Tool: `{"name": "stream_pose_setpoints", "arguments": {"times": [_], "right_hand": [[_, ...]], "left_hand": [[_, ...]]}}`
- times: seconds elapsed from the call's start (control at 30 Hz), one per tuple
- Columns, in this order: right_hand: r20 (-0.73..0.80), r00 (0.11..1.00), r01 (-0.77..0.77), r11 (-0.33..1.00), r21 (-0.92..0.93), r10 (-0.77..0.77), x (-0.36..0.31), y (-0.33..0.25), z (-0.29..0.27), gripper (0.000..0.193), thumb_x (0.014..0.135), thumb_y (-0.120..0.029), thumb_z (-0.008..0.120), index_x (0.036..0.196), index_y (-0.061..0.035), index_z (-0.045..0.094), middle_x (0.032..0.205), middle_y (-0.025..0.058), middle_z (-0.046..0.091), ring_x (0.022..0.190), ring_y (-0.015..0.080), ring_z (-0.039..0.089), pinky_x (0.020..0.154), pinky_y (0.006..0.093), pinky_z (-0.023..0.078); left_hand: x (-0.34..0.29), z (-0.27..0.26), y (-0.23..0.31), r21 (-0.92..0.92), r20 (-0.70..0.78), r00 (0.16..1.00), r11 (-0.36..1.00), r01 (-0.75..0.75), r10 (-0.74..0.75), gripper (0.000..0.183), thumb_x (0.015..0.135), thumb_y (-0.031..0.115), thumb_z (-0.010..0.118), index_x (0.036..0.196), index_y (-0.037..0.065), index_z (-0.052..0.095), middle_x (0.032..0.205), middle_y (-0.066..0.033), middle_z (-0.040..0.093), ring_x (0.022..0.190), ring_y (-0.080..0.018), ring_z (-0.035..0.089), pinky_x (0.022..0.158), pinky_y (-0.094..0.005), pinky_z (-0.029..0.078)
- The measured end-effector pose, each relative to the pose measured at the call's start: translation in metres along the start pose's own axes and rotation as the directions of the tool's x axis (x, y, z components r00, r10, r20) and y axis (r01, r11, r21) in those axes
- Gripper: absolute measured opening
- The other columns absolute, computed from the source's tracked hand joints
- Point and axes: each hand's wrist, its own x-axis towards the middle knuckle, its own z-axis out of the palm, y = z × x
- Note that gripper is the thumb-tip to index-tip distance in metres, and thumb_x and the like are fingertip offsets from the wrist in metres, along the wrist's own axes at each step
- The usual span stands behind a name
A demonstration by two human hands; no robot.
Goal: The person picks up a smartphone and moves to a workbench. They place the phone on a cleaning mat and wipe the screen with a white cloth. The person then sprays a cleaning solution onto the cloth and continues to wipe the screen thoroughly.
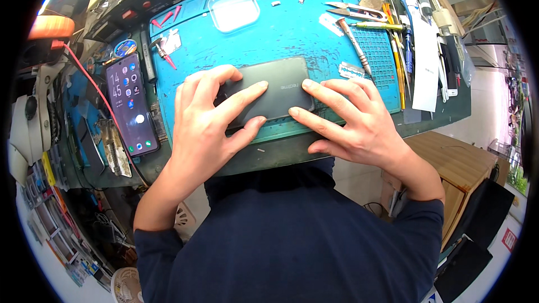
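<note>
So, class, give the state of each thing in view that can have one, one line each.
Grey phone: flat, back up
Left hand: fingers spread, touching the grey phone
Right hand: fingers spread, fingertips on it
Dark phone: face up, screen lit
Clear container: upright, lid state unclear
Scissors: blades parted
Blue mat: flat, scuffed

Pale lettering (289,86) on the dark phone back (281,71) before you; clock digits (117,81) on the lit phone (135,126) at your left; red sign (509,239), unreadable.

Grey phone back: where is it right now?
In the head view, the grey phone back is just above centre over the blue mat, between the left hand and the right hand.
</note>
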Motion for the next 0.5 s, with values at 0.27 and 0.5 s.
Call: {"name": "stream_pose_setpoints", "arguments": {"times": [0.27, 0.5], "right_hand": [[0.033, 0.999, 0.002, 1.000, -0.002, -0.002, 0.003, 0.000, -0.002, 0.058, 0.081, -0.051, 0.071, 0.134, -0.0267, 0.063, 0.142, 0.0081, 0.054, 0.121, 0.0254, 0.054, 0.103, 0.0490, 0.044], [-0.006, 1.000, -0.009, 0.998, 0.060, 0.009, 0.003, 0.003, 0.000, 0.055, 0.085, -0.054, 0.067, 0.133, -0.0264, 0.065, 0.143, 0.0123, 0.052, 0.127, 0.0306, 0.052, 0.105, 0.0500, 0.043]], "left_hand": [[0.006, 0.000, 0.002, -0.026, 0.039, 0.999, 0.999, 0.020, -0.019, 0.054, 0.074, 0.016, 0.083, 0.126, 0.017, 0.072, 0.122, -0.0067, 0.054, 0.111, -0.0275, 0.049, 0.099, -0.0395, 0.041], [0.014, 0.004, 0.005, -0.041, 0.045, 0.999, 0.999, 0.009, -0.008, 0.060, 0.074, 0.018, 0.085, 0.131, 0.014, 0.068, 0.121, -0.0065, 0.053, 0.105, -0.0266, 0.049, 0.097, -0.0395, 0.042]]}}
